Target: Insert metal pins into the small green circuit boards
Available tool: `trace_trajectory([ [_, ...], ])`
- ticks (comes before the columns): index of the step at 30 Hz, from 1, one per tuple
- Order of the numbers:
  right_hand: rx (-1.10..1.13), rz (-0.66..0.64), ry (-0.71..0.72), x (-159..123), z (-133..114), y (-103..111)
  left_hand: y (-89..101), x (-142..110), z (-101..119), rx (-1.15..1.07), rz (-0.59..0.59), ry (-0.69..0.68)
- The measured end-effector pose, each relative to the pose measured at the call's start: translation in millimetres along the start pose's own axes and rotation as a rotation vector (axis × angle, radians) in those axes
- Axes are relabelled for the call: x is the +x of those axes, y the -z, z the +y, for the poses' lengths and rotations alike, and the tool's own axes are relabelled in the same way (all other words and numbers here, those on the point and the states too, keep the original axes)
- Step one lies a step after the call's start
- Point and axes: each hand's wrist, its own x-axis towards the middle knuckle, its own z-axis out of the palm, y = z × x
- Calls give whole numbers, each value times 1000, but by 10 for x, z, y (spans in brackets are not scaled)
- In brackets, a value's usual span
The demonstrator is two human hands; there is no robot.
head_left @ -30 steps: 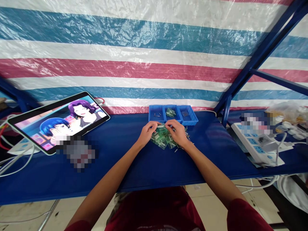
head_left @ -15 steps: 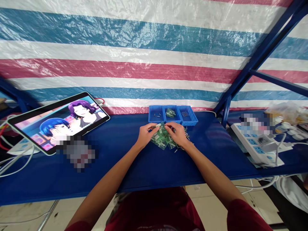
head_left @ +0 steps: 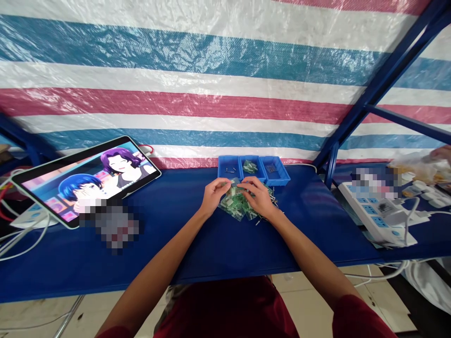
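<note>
A blue desk (head_left: 158,253) crosses the frame, backed by a striped plastic sheet (head_left: 183,105). At the left, a tablet (head_left: 137,180) showing a cartoon leans among white cables (head_left: 33,251), with a pixelated patch beside its lower edge. At the right, beyond a blue metal post (head_left: 331,164), lies a white power strip (head_left: 389,232) with blue sockets; farther along are white round pieces (head_left: 424,192) and a clear plastic sack (head_left: 408,164) of yellowish contents, a co-worker's hand (head_left: 442,152) just beside it at the frame's right edge.

Three joined blue trays (head_left: 281,180) stand just beyond the pile in the centre: a few thin metal pieces in the left one, pale green items in the middle, small dark pieces in the right.

The pile of packets (head_left: 232,206) lies at the centre, flat, clear and shiny, with green and whitish contents. The hands partly cover it, and loose metal pins (head_left: 275,201) stick out at its right. Above it, the left hand (head_left: 213,195) pinches a small clear bag (head_left: 235,181); the right hand (head_left: 259,196) curls close by, its grip on the bag unclear.
</note>
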Motion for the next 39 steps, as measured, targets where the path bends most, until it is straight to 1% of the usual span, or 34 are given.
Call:
trace_trajectory([
  [3,15,46,-27,6,-1,-6,20,-7,9,49,-64,-40],
  [5,45,70,-70,17,-16,1,34,-18,25,118,-96,-111],
  [6,65,69,-105,22,-24,6,39,-24,34,160,-92,-151],
  [7,93,55,-150,25,-30,12,42,-30,41,200,-70,-187],
  [9,172,7,-256,30,-31,26,46,-39,51,265,14,-227],
  [11,263,-22,-370,35,-13,40,51,-41,49,319,106,-231],
  [12,310,-12,-426,39,2,45,54,-40,45,340,140,-226],
  [13,355,22,-482,45,22,49,58,-37,38,358,164,-222],
  [15,435,144,-586,59,70,51,66,-30,20,387,183,-222],
  [17,504,269,-664,70,125,45,72,-24,0,412,176,-237],
  [19,540,331,-700,73,175,35,75,-20,-23,441,146,-261],
  [22,479,313,-682,60,215,23,73,-14,-74,529,38,-293],
  [27,266,251,-580,46,160,17,53,-2,-234,813,-219,-339],
  [29,209,227,-534,50,126,17,45,2,-299,892,-283,-358],
  [30,185,216,-516,54,111,19,43,5,-323,914,-298,-377],
  [32,151,191,-484,61,88,23,45,12,-346,930,-296,-434],
  [34,127,162,-452,65,69,29,52,16,-335,925,-257,-496],
  [36,124,104,-409,66,52,32,61,14,-294,901,-177,-547],
  [39,112,-36,-323,62,27,26,71,-13,-205,822,-10,-584],
])
